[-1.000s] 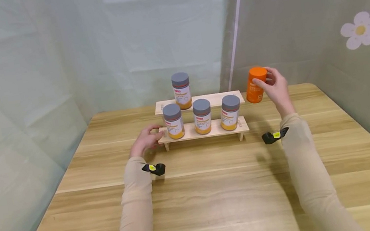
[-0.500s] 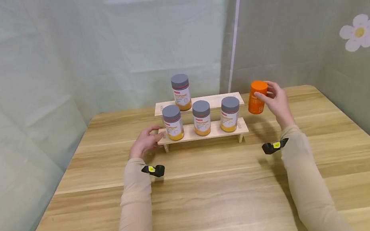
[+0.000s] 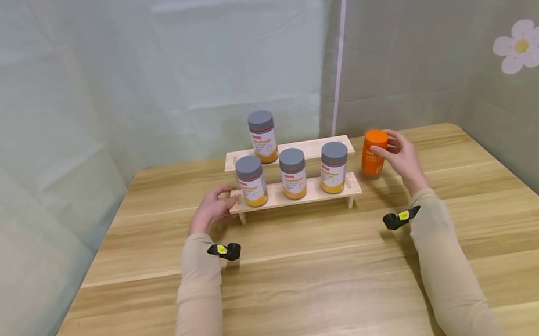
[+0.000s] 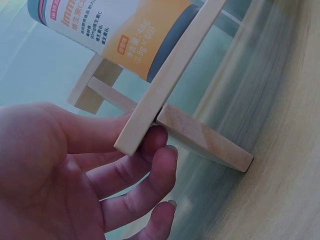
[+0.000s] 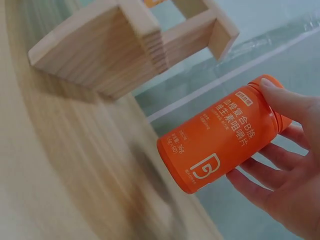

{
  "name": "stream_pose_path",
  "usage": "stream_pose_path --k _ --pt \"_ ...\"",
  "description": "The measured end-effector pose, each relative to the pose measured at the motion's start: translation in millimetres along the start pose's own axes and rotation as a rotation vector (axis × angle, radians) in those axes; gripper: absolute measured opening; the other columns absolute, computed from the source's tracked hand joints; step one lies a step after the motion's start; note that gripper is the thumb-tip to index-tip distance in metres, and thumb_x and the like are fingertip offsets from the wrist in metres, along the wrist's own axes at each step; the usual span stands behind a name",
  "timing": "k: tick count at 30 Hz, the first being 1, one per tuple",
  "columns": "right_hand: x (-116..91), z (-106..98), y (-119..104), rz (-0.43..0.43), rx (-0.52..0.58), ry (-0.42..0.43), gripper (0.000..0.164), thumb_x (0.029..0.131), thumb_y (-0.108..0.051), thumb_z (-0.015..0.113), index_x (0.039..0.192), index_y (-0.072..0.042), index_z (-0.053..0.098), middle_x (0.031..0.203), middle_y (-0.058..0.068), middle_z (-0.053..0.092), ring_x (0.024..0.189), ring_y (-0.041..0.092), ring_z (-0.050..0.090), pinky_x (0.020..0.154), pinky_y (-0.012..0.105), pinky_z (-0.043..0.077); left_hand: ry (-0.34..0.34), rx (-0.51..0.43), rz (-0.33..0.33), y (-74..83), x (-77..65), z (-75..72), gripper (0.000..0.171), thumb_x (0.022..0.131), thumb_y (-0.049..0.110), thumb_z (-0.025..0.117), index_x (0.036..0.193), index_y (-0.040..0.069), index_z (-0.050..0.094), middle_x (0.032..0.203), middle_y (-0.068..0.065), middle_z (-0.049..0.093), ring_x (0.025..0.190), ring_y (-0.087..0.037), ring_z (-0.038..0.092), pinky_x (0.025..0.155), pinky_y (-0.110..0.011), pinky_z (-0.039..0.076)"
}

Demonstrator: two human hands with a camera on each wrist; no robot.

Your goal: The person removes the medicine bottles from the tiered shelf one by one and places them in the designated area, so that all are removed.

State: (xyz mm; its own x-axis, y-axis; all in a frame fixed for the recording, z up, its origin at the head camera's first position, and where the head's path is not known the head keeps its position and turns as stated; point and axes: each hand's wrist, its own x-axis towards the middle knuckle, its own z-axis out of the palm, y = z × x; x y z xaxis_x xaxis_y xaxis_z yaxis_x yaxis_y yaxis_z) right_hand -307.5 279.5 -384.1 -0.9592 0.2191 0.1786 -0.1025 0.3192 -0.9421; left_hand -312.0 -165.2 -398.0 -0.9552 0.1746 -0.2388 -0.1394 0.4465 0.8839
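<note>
To the right of a two-tier wooden rack (image 3: 325, 187), my right hand (image 3: 403, 161) grips an orange vitamin bottle (image 3: 374, 154) near its cap, thumb on one side and fingers on the other. In the right wrist view the bottle (image 5: 220, 135) is tilted, its base close over the table with a shadow beneath. My left hand (image 3: 209, 208) pinches the left end of the rack's lower board (image 4: 165, 85), thumb above and fingertips curled underneath. Three grey-lidded bottles (image 3: 294, 174) stand along the lower board, and a similar bottle (image 3: 263, 136) stands at the left of the upper board.
The wooden table (image 3: 301, 298) reaches back to a pale hanging curtain (image 3: 230, 51). Side curtains flank it, the right one printed with white flowers (image 3: 522, 45). A wrist camera (image 3: 401, 218) is strapped to each sleeve.
The right hand has lowered the orange bottle from beside the upper board towards the table, slightly nearer to me. The left hand has kept its hold on the rack.
</note>
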Motion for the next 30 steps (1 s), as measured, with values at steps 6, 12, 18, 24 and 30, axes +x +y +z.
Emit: stream_pose_path --k 6,12,18,24,30 --pt "2.9 1.3 4.8 0.015 0.032 -0.034 0.061 0.093 -0.020 0.066 0.145 -0.006 0.038 0.145 0.022 0.045 0.130 0.034 0.045 0.112 0.049 0.036 0.000 -0.011 0.001 -1.3 -0.8 0.1 0.049 0.100 0.018 0.052 0.143 0.000 0.038 0.131 -0.033 0.052 0.079 -0.014 0.061 0.077 -0.033 0.055" --pt "3.3 0.5 7.7 0.016 0.041 -0.048 0.061 0.094 -0.018 0.064 0.146 -0.005 0.036 0.145 0.023 0.044 0.126 0.029 0.046 0.111 0.046 0.038 0.003 -0.008 0.012 0.1 -0.2 -0.2 0.049 0.099 0.018 0.052 0.143 -0.001 0.038 0.135 -0.034 0.048 0.088 -0.019 0.062 0.080 -0.036 0.056" --pt "1.4 -3.0 14.3 -0.005 0.014 -0.069 0.063 0.095 -0.026 0.063 0.147 -0.008 0.033 0.145 0.022 0.043 0.128 0.032 0.047 0.110 0.045 0.039 -0.002 -0.006 0.017 0.1 0.9 0.3 0.049 0.099 0.018 0.053 0.142 -0.001 0.039 0.134 -0.034 0.049 0.079 -0.014 0.062 0.078 -0.035 0.056" --pt "2.0 -3.9 19.3 -0.003 0.044 -0.108 0.064 0.096 -0.026 0.061 0.149 -0.010 0.030 0.147 0.022 0.040 0.132 0.036 0.043 0.114 0.050 0.033 0.000 -0.017 0.012 0.5 1.3 1.7 0.049 0.099 0.017 0.053 0.142 -0.001 0.038 0.133 -0.033 0.050 0.082 -0.015 0.061 0.079 -0.035 0.056" --pt "4.2 -4.6 20.7 -0.010 0.059 -0.134 0.065 0.097 -0.022 0.060 0.151 -0.008 0.026 0.150 0.024 0.037 0.135 0.039 0.040 0.115 0.052 0.030 -0.006 -0.018 -0.009 1.2 0.6 0.9 0.049 0.100 0.018 0.052 0.143 0.001 0.037 0.134 -0.032 0.050 0.081 -0.016 0.061 0.080 -0.034 0.055"
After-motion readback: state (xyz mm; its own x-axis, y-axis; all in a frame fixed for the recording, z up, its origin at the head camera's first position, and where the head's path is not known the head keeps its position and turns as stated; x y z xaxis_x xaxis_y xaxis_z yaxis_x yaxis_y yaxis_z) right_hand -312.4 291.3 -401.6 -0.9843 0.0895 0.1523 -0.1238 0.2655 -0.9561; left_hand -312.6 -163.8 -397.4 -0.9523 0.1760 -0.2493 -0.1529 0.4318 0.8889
